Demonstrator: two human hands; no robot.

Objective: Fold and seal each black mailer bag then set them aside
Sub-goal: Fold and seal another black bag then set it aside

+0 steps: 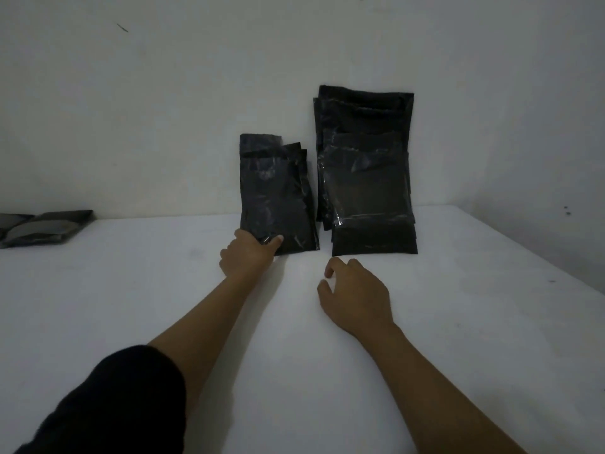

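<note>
Nearest the camera, a dark sleeve [108, 401] covers the left upper arm, pushed back from the bare forearm. Both arms reach forward over a white table [458, 322].

The right hand [355, 294] hovers or rests low on the table, palm down, fingers loosely curled and holding nothing. Its fingertips are just short of the near edge of the right stack [366, 178] of black mailer bags, not touching it.

The left hand [248, 253] reaches further. Its thumb lies on top of the near left corner of the left stack [275, 194], the fingers tucked under the edge, so it pinches the corner of the bags there. How many bags it holds cannot be told.

Both stacks lie side by side at the far edge of the table, running up against the white wall [163, 109]. The left stack is narrower and shorter; the right one is wider and taller, with glossy creases across its top bag.

Far left, at the table's edge, more dark flat bags [42, 226] lie well apart from the hands.
</note>
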